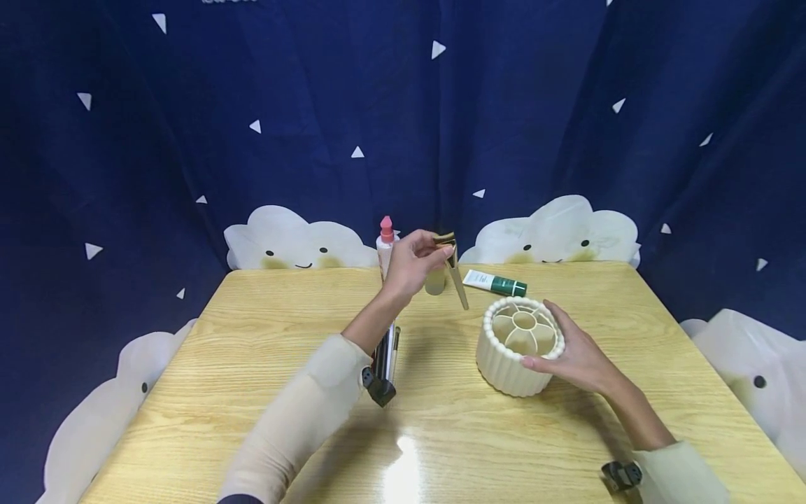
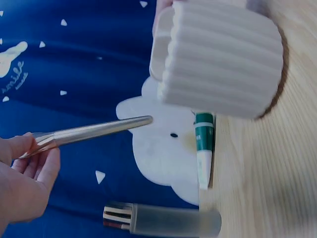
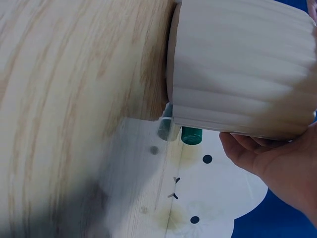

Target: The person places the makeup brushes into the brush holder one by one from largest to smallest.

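Note:
My left hand (image 1: 415, 262) pinches a slim makeup brush (image 1: 460, 280) near its upper end, above the table. Its gold handle slants down and right, and in the left wrist view the tapered tip points toward a cream ribbed brush holder (image 1: 513, 367). That holder is round, with a beaded rim and petal-shaped compartments that look empty from above. On its right side my right hand (image 1: 576, 353) grips it, thumb at the near rim and fingers round the far side. The holder is slightly tilted. The brush head is mostly hidden by the left fingers.
A green and white tube (image 1: 494, 282) lies behind the holder. Near the left hand stand a frosted bottle (image 2: 171, 220) with a gold cap and a white bottle with a pink tip (image 1: 387, 229). Another brush (image 1: 395, 346) lies beside a dark long item (image 1: 380, 358) by the left forearm.

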`<action>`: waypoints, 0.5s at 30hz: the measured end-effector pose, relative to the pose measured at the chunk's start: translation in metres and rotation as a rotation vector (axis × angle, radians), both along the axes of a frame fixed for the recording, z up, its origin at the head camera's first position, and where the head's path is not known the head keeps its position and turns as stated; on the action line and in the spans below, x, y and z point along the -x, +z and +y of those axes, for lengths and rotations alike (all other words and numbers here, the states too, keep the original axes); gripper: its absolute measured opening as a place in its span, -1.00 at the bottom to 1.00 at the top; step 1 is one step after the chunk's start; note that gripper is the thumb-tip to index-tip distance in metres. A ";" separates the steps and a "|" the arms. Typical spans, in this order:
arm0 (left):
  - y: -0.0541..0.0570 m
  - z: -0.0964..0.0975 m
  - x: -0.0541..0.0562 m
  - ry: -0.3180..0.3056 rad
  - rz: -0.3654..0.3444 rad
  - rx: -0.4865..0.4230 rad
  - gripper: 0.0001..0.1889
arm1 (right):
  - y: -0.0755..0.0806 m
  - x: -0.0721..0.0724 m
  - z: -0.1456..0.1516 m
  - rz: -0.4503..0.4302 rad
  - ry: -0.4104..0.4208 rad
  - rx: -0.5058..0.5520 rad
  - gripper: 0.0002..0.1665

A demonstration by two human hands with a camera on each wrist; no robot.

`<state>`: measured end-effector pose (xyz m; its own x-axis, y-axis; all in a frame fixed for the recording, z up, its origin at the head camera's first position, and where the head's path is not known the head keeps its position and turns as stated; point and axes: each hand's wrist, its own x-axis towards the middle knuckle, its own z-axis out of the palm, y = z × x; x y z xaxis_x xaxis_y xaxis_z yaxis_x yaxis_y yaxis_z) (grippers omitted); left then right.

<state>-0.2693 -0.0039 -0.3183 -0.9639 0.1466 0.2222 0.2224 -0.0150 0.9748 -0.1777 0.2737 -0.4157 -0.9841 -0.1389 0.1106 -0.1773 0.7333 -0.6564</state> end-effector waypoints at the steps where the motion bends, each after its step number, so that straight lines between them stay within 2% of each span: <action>1: 0.001 0.004 -0.001 -0.005 0.012 -0.027 -0.79 | 0.000 0.000 0.000 -0.001 0.001 0.002 0.37; 6: -0.002 0.023 -0.004 -0.053 0.071 -0.126 -0.77 | 0.000 -0.001 0.000 0.009 0.002 0.009 0.36; 10: -0.008 0.034 -0.006 -0.077 0.103 -0.091 -0.78 | -0.002 0.000 0.001 0.013 0.004 0.023 0.35; 15: -0.020 0.043 -0.009 -0.097 0.092 -0.052 -0.79 | -0.004 0.001 0.001 0.020 0.015 0.027 0.35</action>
<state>-0.2605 0.0394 -0.3380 -0.9212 0.2236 0.3183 0.3055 -0.0910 0.9478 -0.1787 0.2750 -0.4198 -0.9796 -0.1498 0.1341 -0.2010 0.7123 -0.6725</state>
